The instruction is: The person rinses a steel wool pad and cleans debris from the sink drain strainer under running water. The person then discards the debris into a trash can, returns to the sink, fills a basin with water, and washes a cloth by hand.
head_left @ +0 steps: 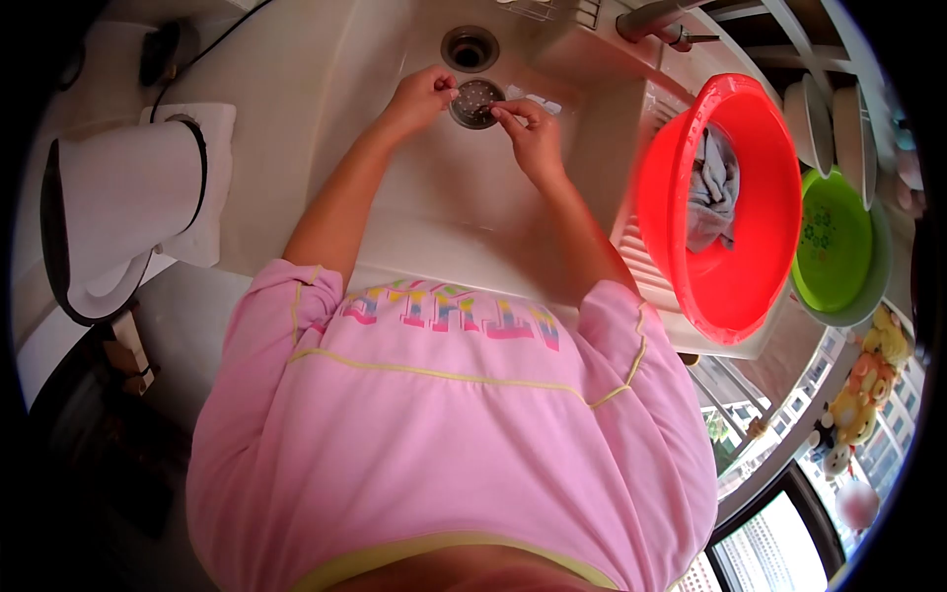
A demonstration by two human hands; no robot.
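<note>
A round metal sink strainer [473, 97] with small holes is between my hands, over the basin of the pale sink [424, 212]. My left hand [422, 99] pinches the strainer's left rim between thumb and fingers. My right hand [533, 138] is closed in a pinch at the right edge, where a small dark bit shows at the fingertips. Whether that bit is debris or part of the strainer, I cannot tell. Just beyond the strainer lies the uncovered drain hole [471, 48].
A red basin [769, 207] with a grey cloth [712, 187] stands on the ribbed drainboard to the right. Behind it are a green basin [834, 242] and a faucet [651, 20]. A white kettle [128, 202] is at the left, near a black cord [219, 41].
</note>
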